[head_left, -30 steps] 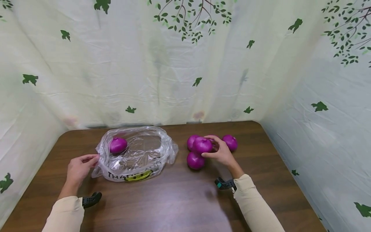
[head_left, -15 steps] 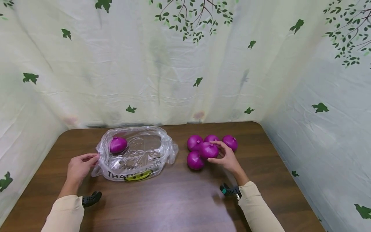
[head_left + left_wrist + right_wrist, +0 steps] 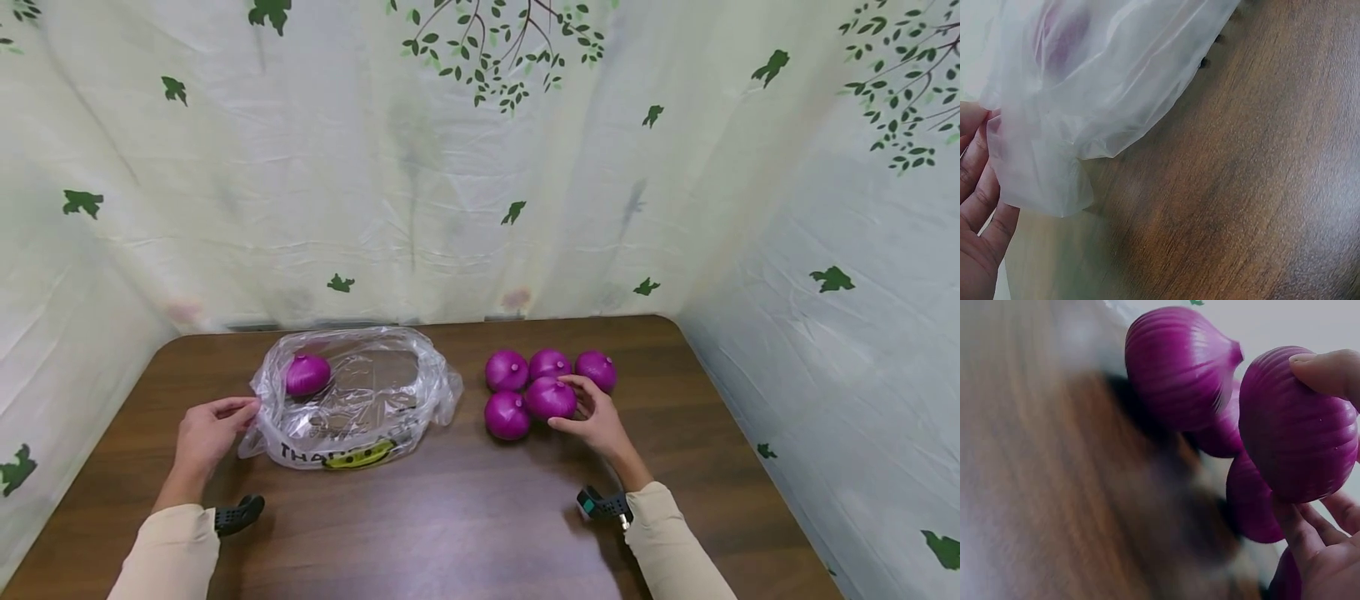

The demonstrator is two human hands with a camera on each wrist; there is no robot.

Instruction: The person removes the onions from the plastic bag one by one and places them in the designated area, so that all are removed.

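Note:
My left hand pinches the left edge of a clear plastic bag that lies with its mouth spread. One purple onion sits inside the bag at its left end. In the left wrist view, the bag film hangs from thumb and fingers, and the onion shows through as a blurred purple patch. To the right, my right hand grips another purple onion between thumb and fingers. That held onion appears large in the right wrist view, close beside a second onion.
Several more onions sit close together at the table's back right, among them a front one and a right-hand one. The brown wooden table ends in front of a leaf-printed curtain.
My right hand has moved the gripped onion rightward and down, off the overlap with the left pair, to the front of the group. My left hand and the bag have stayed in place.

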